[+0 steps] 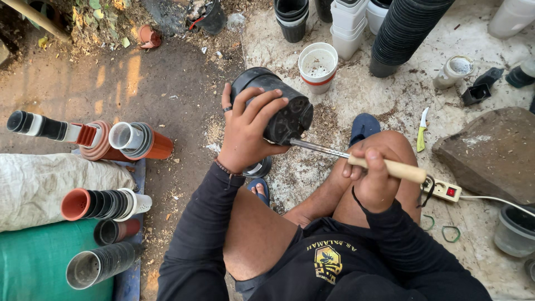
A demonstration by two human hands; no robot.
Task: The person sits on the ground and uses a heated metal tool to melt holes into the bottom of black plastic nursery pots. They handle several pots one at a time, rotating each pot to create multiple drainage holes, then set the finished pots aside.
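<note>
A: Holding steady on the head view. Left hand is wrapped around a black plastic pot, fingers spread across its side, base turned toward the body. The pot is off the ground, above the sandalled foot.

B: And the right?

A: Right hand is closed in a fist on the pale wooden handle of a metal-shafted tool. Its tip meets the pot's base, which already shows several holes. I count at least 4, not sure beyond that.

B: Step in hand?

A: I judge it as working holes into the base, tip at the rim of the bottom. A power strip with a lit red switch lies by the knee, so the tool may be heated; I can't confirm.

B: Next move?

A: I'd say a firm straight push, left grip bracing the pot, fingers kept clear of the tip.
</note>
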